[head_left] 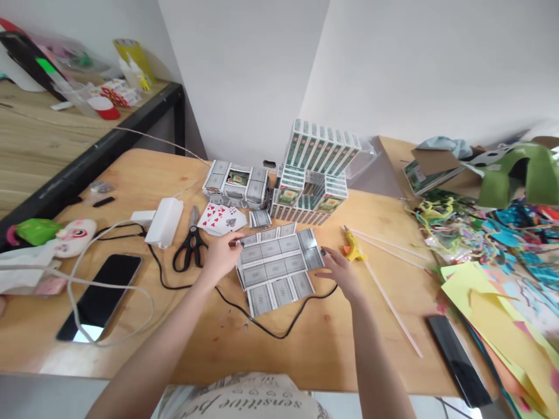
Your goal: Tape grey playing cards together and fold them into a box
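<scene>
A folded panel made of playing cards (pixel 273 262), grey backs showing, lies in front of me with flaps on several sides. My left hand (pixel 224 254) has its fingers closed at the panel's upper left corner. At the right flap, my right hand (pixel 342 272) has its fingers apart, the tips close to or touching the edge. Just behind are a fan of face-up playing cards (pixel 222 219) and a small stack of cards (pixel 260 218). Beyond them stand a box-like card structure (pixel 237 184) with an opening and stacked green-and-white card boxes (pixel 323 148).
Black scissors (pixel 190 244) and a white power adapter (pixel 165 222) lie left. A yellow glue gun (pixel 354 245) with glue sticks (pixel 395 311) is right. A black cable (pixel 279 336) loops around the panel. A phone (pixel 102 294) and coloured paper (pixel 493 326) lie farther out.
</scene>
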Action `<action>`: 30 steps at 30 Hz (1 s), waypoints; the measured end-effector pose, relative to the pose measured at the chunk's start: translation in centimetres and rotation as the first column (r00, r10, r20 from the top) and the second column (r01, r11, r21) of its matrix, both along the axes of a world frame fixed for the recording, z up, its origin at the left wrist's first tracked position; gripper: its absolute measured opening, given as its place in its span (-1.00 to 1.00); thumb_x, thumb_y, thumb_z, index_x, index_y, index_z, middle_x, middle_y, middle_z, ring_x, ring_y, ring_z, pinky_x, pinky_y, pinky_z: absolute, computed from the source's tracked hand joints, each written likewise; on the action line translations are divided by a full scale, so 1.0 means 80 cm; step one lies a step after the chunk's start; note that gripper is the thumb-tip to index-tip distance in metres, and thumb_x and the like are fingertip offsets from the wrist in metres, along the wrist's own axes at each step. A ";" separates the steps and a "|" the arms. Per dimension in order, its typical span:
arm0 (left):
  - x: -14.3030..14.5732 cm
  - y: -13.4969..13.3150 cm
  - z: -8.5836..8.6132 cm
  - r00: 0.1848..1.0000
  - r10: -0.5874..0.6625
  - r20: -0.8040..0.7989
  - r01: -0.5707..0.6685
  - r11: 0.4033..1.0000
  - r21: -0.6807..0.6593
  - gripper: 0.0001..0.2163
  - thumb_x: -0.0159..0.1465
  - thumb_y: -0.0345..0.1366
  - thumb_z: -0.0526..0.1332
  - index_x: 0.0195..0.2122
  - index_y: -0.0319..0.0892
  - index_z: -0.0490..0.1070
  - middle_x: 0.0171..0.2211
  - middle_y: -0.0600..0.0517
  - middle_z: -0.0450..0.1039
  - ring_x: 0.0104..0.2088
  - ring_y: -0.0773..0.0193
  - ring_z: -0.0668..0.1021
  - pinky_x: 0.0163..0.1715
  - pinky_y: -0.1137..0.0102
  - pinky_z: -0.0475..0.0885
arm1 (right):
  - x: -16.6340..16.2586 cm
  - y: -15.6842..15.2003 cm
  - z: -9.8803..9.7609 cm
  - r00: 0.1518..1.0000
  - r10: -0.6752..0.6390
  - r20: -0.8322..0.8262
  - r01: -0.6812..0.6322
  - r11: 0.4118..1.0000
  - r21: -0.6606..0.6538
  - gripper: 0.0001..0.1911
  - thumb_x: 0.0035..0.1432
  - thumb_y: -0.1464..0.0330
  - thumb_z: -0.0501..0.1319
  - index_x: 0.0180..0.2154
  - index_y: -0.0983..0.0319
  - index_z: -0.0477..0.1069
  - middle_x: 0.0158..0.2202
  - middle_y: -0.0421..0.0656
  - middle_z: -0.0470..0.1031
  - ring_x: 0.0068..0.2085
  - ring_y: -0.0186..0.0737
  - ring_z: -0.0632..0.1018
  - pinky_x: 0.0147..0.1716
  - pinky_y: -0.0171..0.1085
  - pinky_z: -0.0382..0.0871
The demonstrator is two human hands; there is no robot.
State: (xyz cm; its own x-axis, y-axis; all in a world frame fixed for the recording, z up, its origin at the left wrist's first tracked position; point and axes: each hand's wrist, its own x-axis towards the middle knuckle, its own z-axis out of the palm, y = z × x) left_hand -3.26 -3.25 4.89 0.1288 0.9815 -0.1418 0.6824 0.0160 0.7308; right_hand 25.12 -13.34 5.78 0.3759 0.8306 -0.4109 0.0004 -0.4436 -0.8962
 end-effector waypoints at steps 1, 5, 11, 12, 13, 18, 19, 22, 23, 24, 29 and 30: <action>-0.003 -0.009 0.002 1.000 -0.017 -0.023 0.017 1.000 -0.020 -0.71 0.08 -0.39 0.09 -0.17 -0.16 0.46 -0.27 0.01 0.55 -0.28 0.22 0.56 -0.22 0.39 0.41 | -0.005 0.004 -0.005 1.000 0.016 0.014 -0.016 1.000 0.014 -0.57 -0.07 0.15 0.26 -0.13 0.18 0.39 -0.24 -0.08 0.51 -0.24 -0.11 0.54 -0.48 -0.20 0.55; -0.020 -0.029 0.018 0.987 -0.113 -0.112 0.106 0.992 -0.064 -0.71 0.09 -0.32 0.13 -0.14 -0.16 0.42 -0.29 0.02 0.55 -0.30 0.22 0.57 -0.26 0.40 0.42 | -0.012 0.022 -0.022 0.985 0.133 0.114 -0.137 0.990 0.029 -0.65 -0.07 0.25 0.22 -0.19 0.22 0.41 -0.32 -0.11 0.53 -0.39 -0.19 0.54 -0.57 -0.26 0.50; -0.033 0.014 0.033 0.940 -0.124 -0.317 0.159 0.983 0.088 -0.73 0.22 -0.19 0.04 -0.22 -0.13 0.48 -0.26 -0.02 0.56 -0.26 0.14 0.56 -0.28 0.36 0.41 | -0.009 0.048 -0.030 0.914 0.212 0.345 -0.219 0.976 -0.019 -0.73 -0.03 0.30 0.10 -0.27 0.23 0.46 -0.36 -0.12 0.53 -0.58 -0.30 0.47 -0.64 -0.30 0.41; -0.032 0.024 0.029 0.931 -0.106 -0.349 0.174 0.970 0.168 -0.74 0.22 -0.23 0.05 -0.17 -0.14 0.47 -0.18 -0.03 0.53 -0.19 0.14 0.54 -0.22 0.34 0.40 | -0.009 0.050 -0.032 0.903 0.203 0.378 -0.211 0.977 -0.019 -0.72 -0.02 0.30 0.10 -0.28 0.23 0.47 -0.36 -0.12 0.53 -0.59 -0.30 0.46 -0.63 -0.30 0.40; -0.029 0.034 0.024 0.917 -0.116 -0.382 0.218 0.947 0.236 -0.73 0.21 -0.27 0.07 -0.11 -0.15 0.44 -0.08 -0.05 0.48 -0.10 0.13 0.51 -0.14 0.33 0.38 | -0.009 0.050 -0.034 0.896 0.192 0.400 -0.204 0.979 -0.013 -0.71 -0.02 0.29 0.09 -0.28 0.23 0.47 -0.36 -0.12 0.54 -0.59 -0.30 0.46 -0.61 -0.29 0.40; -0.020 0.052 -0.009 0.793 -0.196 -0.577 0.426 0.856 0.294 -0.72 0.21 -0.35 0.07 -0.08 -0.24 0.41 -0.03 -0.16 0.43 0.02 0.10 0.43 0.00 0.27 0.31 | -0.009 0.038 -0.041 0.917 0.090 0.388 -0.125 0.990 0.067 -0.66 -0.03 0.22 0.10 -0.26 0.24 0.49 -0.34 -0.10 0.55 -0.46 -0.21 0.51 -0.58 -0.30 0.39; -0.020 0.051 -0.013 0.780 -0.194 -0.595 0.437 0.850 0.296 -0.73 0.22 -0.37 0.05 -0.09 -0.24 0.41 -0.05 -0.16 0.45 0.01 0.10 0.44 0.00 0.27 0.31 | -0.009 0.034 -0.041 0.925 0.056 0.377 -0.094 0.992 0.083 -0.65 -0.03 0.21 0.10 -0.25 0.24 0.49 -0.31 -0.09 0.55 -0.43 -0.19 0.52 -0.60 -0.30 0.38; -0.020 0.046 -0.015 0.759 -0.194 -0.622 0.463 0.832 0.305 -0.71 0.25 -0.42 -0.03 -0.10 -0.27 0.41 -0.08 -0.19 0.46 -0.01 0.12 0.46 -0.03 0.28 0.33 | -0.011 0.025 -0.035 0.938 -0.064 0.341 0.022 0.992 0.127 -0.62 -0.03 0.19 0.11 -0.22 0.24 0.48 -0.27 -0.04 0.55 -0.34 -0.09 0.55 -0.61 -0.28 0.36; -0.021 0.044 -0.013 0.751 -0.201 -0.629 0.473 0.829 0.300 -0.70 0.25 -0.43 -0.05 -0.10 -0.27 0.41 -0.08 -0.19 0.46 -0.04 0.12 0.48 -0.06 0.29 0.35 | -0.012 0.023 -0.033 0.940 -0.104 0.326 0.061 0.988 0.140 -0.62 -0.03 0.18 0.12 -0.22 0.25 0.47 -0.26 -0.02 0.55 -0.29 -0.05 0.55 -0.61 -0.27 0.36; -0.021 0.043 -0.011 0.742 -0.206 -0.638 0.478 0.830 0.288 -0.69 0.25 -0.43 -0.05 -0.09 -0.27 0.40 -0.11 -0.19 0.47 -0.09 0.12 0.51 -0.12 0.30 0.38 | -0.015 0.021 -0.030 0.942 -0.140 0.306 0.096 0.983 0.156 -0.61 -0.03 0.18 0.12 -0.21 0.26 0.46 -0.26 0.00 0.55 -0.25 -0.02 0.55 -0.61 -0.27 0.35; -0.021 0.043 0.003 0.707 -0.157 -0.690 0.425 0.874 0.236 -0.65 0.24 -0.41 -0.05 0.01 -0.26 0.34 -0.31 -0.19 0.53 -0.32 0.06 0.57 -0.36 0.30 0.41 | -0.025 0.022 -0.019 0.953 -0.235 0.193 0.184 0.950 0.251 -0.58 -0.01 0.17 0.13 -0.16 0.30 0.40 -0.25 0.06 0.54 -0.20 0.02 0.56 -0.63 -0.29 0.32; -0.021 0.043 0.005 0.718 -0.144 -0.681 0.411 0.877 0.248 -0.65 0.24 -0.40 -0.06 0.01 -0.24 0.35 -0.31 -0.18 0.54 -0.31 0.07 0.57 -0.35 0.31 0.40 | -0.026 0.023 -0.018 0.951 -0.246 0.184 0.193 0.944 0.266 -0.58 0.00 0.18 0.14 -0.15 0.30 0.39 -0.24 0.06 0.53 -0.20 0.01 0.56 -0.62 -0.29 0.33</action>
